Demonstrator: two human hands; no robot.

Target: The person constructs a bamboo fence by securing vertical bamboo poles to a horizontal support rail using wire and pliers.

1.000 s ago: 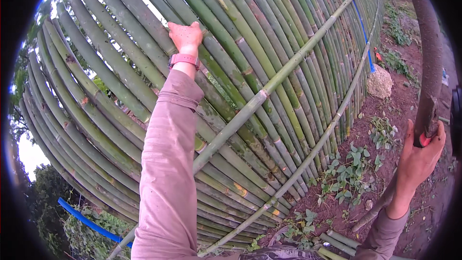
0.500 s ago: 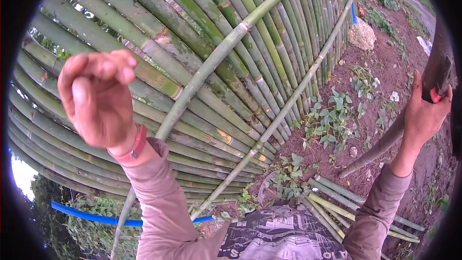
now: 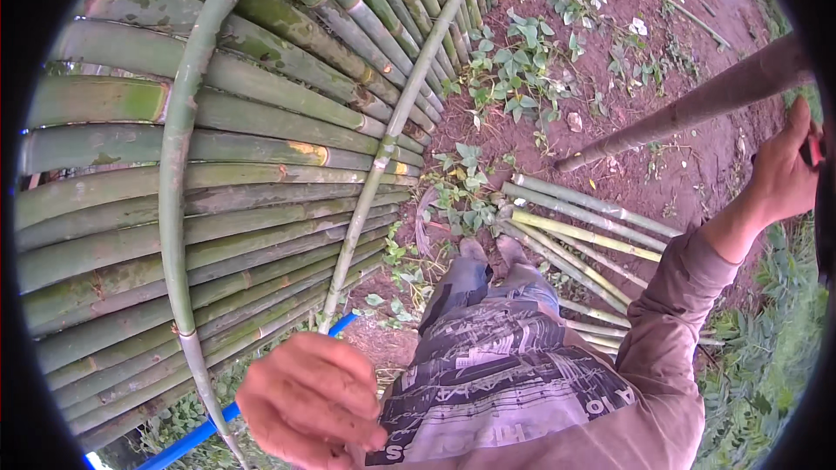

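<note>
My left hand [image 3: 309, 400] is low in front of my body, its fingers curled in and nothing visible in them. It is apart from the bamboo fence [image 3: 252, 200], whose green poles are crossed by a thick rail [image 3: 176, 139] and a thinner rail [image 3: 380, 157]. At the far right, my right hand [image 3: 779, 178] is closed round the red-and-black handle [image 3: 813, 150] of a tool. Most of that tool is cut off by the picture's rim. Close to this hand, a brown wooden pole [image 3: 688, 113] slants down to the soil.
Several cut bamboo lengths [image 3: 592, 244] lie on the ground beside my feet [image 3: 492, 250]. Leafy plants [image 3: 518, 57] grow along the fence's foot. A blue pipe [image 3: 187, 444] runs at the lower left. Green growth [image 3: 766, 339] covers the ground at the right.
My left hand has come down from in front of the fence to near my body, its fingers curling in. My right hand has shifted toward the rim. The view has swung down to show my feet.
</note>
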